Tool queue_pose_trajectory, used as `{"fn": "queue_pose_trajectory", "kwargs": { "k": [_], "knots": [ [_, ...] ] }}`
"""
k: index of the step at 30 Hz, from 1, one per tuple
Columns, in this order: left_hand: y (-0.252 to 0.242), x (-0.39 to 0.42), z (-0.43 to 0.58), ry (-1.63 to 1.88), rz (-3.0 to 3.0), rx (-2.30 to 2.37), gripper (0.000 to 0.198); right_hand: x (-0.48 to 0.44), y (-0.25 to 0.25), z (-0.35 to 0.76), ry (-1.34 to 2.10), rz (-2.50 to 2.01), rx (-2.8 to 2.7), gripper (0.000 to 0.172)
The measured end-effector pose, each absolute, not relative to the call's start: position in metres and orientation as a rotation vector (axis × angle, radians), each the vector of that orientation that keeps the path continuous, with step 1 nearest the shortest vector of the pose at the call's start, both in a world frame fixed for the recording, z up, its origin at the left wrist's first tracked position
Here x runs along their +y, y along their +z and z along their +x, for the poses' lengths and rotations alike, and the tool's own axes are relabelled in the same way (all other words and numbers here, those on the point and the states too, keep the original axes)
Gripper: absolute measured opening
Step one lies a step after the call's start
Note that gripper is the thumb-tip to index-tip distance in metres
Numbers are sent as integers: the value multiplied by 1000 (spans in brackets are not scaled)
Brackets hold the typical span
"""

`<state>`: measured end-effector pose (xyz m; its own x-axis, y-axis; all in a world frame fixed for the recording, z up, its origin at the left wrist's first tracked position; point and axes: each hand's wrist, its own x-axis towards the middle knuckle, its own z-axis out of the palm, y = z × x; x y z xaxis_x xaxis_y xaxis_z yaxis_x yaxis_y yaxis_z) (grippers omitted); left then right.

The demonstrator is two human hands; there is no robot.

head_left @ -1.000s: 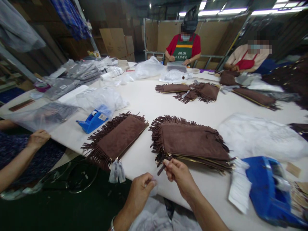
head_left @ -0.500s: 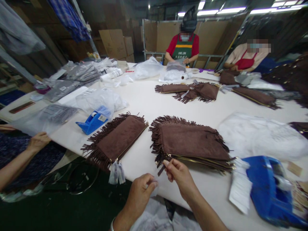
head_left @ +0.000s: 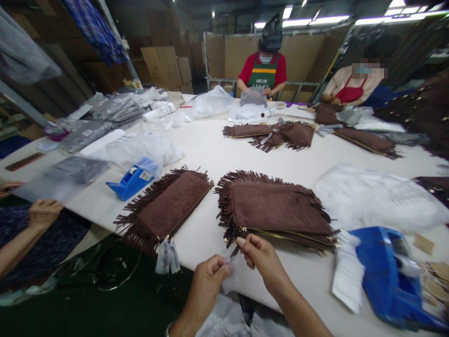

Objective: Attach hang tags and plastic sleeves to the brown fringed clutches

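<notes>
A brown fringed suede bag lies in front of me, apparently on top of another, its gold zipper toward me. At its near left corner my right hand pinches a dark brown zipper-pull strap. Just left of it, my left hand is closed in a pinch on a thin translucent wrapping sheet, close to the strap's end. Further left rests a second fringed bag, whose pull tassels are wrapped in pale, see-through material.
A blue tape dispenser stands right, beside folded white paper; a smaller blue dispenser stands left. Clear plastic lies right. More brown bags lie farther back. Co-workers sit across the table; another person's hand holds a plastic bag at left.
My left hand has come slightly closer to the strap with the translucent sheet. My right hand keeps its pinch. The whole view has shifted slightly; the co-worker's hand at left has lowered a little.
</notes>
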<state>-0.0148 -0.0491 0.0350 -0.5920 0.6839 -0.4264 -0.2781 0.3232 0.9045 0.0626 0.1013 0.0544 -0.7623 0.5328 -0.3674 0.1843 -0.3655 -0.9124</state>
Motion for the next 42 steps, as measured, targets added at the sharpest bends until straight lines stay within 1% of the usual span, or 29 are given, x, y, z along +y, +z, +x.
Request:
{"fn": "queue_pose_trajectory", "kwargs": {
  "k": [5,13,21,25,28,30,33,36,38,42],
  "knots": [
    [38,-51,-17,1340,415,1815,21,103,55,63,2205,-960,-1605,39],
    [46,-44,-17,1366,396,1751,18,101,52,63,2199,-968,-1620,42],
    [45,-46,-16,1265,525,1955,19,103,48,64,2148,-978,-1696,43],
    [39,-43,-14,1346,447,1872,22,103,45,65,2094,-975,-1735,40],
    [31,-36,-12,1445,299,1700,24,105,45,66,2038,-960,-1750,38],
    [28,-30,-10,1494,207,1577,30,106,45,66,2020,-957,-1737,37],
    [33,-19,-5,1545,110,1454,37,105,46,64,2083,-982,-1691,37],
    [43,-10,-3,1622,33,1376,37,102,47,66,2107,-990,-1680,36],
    [44,-6,-4,1657,1,1364,39,99,46,71,2007,-1022,-1690,35],
    [34,0,-8,1689,-83,1415,49,95,37,84,1739,-1167,-1795,41]
  ]
}}
